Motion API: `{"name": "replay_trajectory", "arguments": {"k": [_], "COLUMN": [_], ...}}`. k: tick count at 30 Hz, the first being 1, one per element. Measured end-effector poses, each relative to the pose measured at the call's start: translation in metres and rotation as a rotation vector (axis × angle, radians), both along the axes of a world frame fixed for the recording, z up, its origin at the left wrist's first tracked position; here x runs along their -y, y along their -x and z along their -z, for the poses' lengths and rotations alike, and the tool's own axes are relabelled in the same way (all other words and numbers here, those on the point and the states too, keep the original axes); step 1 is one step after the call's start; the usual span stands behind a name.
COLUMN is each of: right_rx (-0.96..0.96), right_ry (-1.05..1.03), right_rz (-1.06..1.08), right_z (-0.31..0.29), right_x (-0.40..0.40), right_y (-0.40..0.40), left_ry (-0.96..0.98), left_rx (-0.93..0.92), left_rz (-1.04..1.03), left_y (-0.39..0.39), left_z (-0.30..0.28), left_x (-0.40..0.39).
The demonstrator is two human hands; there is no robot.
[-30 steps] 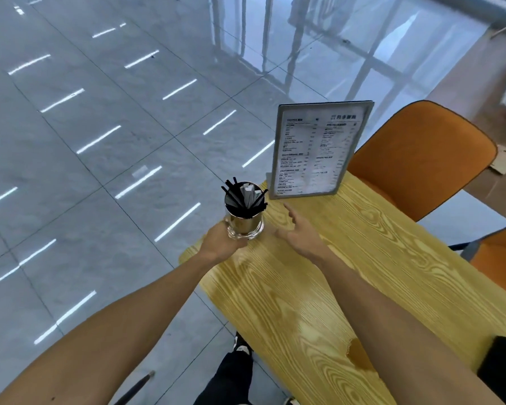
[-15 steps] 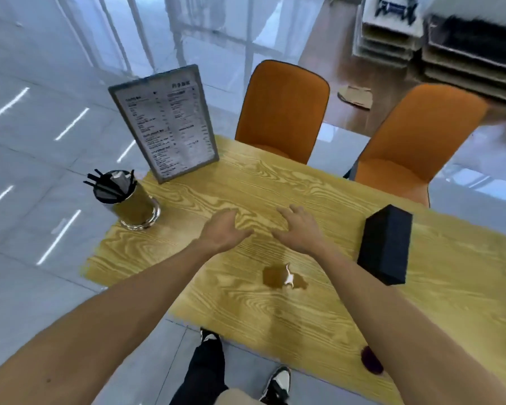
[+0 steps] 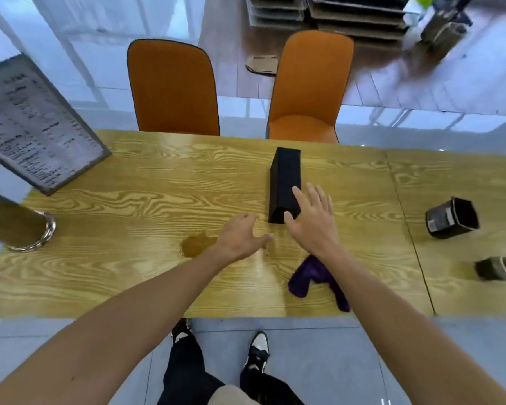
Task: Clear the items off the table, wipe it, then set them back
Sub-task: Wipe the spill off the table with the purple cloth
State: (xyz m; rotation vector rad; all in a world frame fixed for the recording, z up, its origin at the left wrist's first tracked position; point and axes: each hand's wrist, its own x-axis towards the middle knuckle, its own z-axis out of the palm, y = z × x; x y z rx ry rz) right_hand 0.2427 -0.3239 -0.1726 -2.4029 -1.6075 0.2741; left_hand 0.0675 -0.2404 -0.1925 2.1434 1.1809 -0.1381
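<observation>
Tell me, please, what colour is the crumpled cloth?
Purple; the cloth shows clearly in the head view.

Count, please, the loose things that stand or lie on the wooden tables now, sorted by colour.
Black: 2, the black box and the black cup lying on its side
Purple: 1, the cloth
Grey: 1, the menu board
Metal: 1, the straw holder
Dark, too blurred to name: 1, the small cup
Total: 6

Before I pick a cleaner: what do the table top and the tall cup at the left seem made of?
Yellow wood-grain table top: wood or laminate, glossy, it reflects light. Tall shiny cup: probably polished metal, with a mirror-like base rim.
</observation>
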Motion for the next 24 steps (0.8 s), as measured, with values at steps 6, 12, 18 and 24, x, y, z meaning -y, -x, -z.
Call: {"name": "replay_trajectory", "arguments": {"k": [6,12,18,24], "right_rx": [-0.107,-0.219,-0.351,-0.456], "right_ry": [0.164,0.493,0.463,0.434], "right_rz": [0.145,0.166,0.283,0.331], "right_z": [0.048,0.088,0.109,0.114], "right_x": [0.076,0.117,0.125,0.134], "right_y": [-0.028,-0.051,-0.061,-0.072], "left_ry": [0.196,0.326,0.321,0.303], "left_rx": [0.016,0.028,0.032,0.049], "left_rz": [0.035,0.012,-0.027,-0.073], "left_y": [-0.041,-0.068,-0.085,-0.090], "left_z": [0.037,0.071,0.094,0.103], "left_x": [0.069,0.111,0.126,0.130]}}
